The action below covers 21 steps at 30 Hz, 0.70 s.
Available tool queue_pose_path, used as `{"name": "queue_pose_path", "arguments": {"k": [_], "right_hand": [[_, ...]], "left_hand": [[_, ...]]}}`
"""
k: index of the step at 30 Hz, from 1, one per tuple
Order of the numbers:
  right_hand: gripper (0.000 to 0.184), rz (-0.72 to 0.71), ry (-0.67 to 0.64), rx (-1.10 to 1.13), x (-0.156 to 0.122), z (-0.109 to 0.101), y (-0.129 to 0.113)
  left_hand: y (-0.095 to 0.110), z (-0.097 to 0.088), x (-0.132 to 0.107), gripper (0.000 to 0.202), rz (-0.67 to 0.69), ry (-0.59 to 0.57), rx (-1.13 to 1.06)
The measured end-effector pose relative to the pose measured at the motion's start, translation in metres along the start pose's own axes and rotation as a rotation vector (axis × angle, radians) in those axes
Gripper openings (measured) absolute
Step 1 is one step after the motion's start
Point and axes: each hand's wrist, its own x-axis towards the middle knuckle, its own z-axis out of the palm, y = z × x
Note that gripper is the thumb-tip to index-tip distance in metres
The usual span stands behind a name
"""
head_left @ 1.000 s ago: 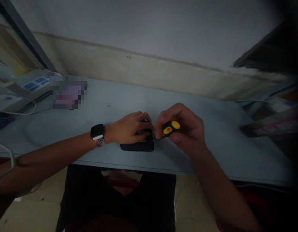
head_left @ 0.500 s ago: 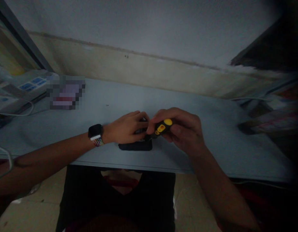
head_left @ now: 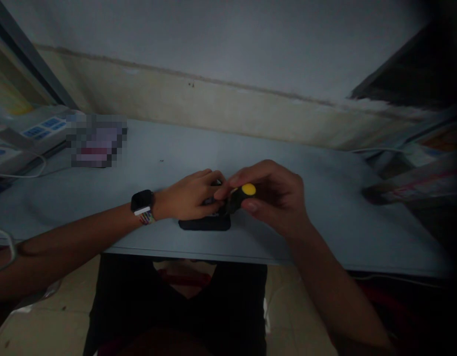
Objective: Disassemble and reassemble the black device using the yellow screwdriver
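Note:
In my right hand (head_left: pixel 276 195) is a screwdriver (head_left: pixel 239 197) with a black handle and a yellow end cap. Fingers and thumb close round the handle, which tilts down toward the left; its tip is hidden. My left hand (head_left: pixel 193 195), with a black watch at the wrist, lies over a black boxy object (head_left: pixel 205 225) on the table and grips it. Most of this object is covered by the fingers, so I cannot tell its kind. The fingertips of both hands meet over its right side.
The grey-blue table (head_left: pixel 169 141) runs back to a wall (head_left: pixel 213 106). On its left stand a white power strip (head_left: pixel 46 128) and a blurred-out pinkish item (head_left: pixel 97 143) beside it. A clear plastic-looking item (head_left: pixel 417 180) lies at the right. A white cable (head_left: pixel 380 150) runs near the wall.
The screwdriver handle has turned in my right hand: its yellow side marking has mostly gone from sight. My left hand stays on the black object. The view has shifted slightly.

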Motion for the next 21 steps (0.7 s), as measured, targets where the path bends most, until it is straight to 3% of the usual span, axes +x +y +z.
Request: {"name": "queue_pose_path", "arguments": {"k": [6,10,14,21], "right_hand": [[0.030,0.064,-0.094,0.104,-0.004,-0.004,0.003],[0.030,-0.017,-0.077,0.127,0.001,0.003,0.000],[0.041,-0.011,-0.046,0.149,0.005,0.006,0.001],[0.028,-0.094,-0.060,0.069,0.004,0.002,0.000]], "left_hand": [[-0.001,0.002,-0.001,0.025,0.024,0.008,0.071],[0.000,0.000,0.000,0.028,0.017,-0.011,0.032],[0.000,-0.001,0.000,0.033,0.036,0.003,0.006],[-0.001,-0.001,0.000,0.026,0.039,0.007,0.005]]}}
